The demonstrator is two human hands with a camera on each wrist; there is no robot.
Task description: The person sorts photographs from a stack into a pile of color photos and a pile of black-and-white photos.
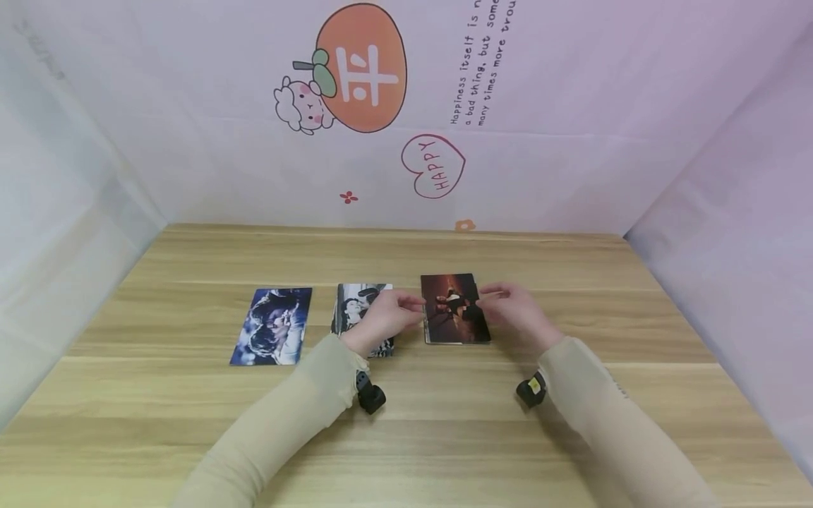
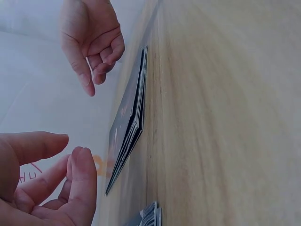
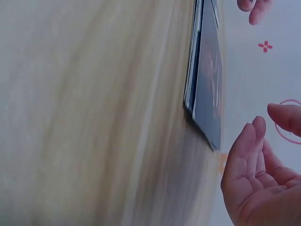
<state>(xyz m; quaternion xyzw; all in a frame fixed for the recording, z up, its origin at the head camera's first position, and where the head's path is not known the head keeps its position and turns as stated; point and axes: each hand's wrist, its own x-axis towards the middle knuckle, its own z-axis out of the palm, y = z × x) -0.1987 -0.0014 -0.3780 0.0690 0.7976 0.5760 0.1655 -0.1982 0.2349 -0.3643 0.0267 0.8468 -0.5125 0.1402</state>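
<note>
A stack of photo cards point(image 1: 454, 310) lies on the wooden table, its top card dark reddish-brown with a figure on it. In the left wrist view its layered edges point(image 2: 134, 117) show. My left hand point(image 1: 392, 315) hovers at the stack's left edge, thumb and fingers apart and loosely bent, holding nothing. At the right edge my right hand point(image 1: 513, 308) is held likewise, its fingers point(image 3: 247, 146) relaxed and nothing between them. Partly behind my left hand lies a second pile, of black-and-white cards point(image 1: 353, 305).
Farther left lies a blue-toned photo card point(image 1: 273, 327). The wooden table point(image 1: 438, 437) ends at a white printed backdrop point(image 1: 540, 176), with white side walls left and right. Each wrist carries a small black camera point(image 1: 371, 397).
</note>
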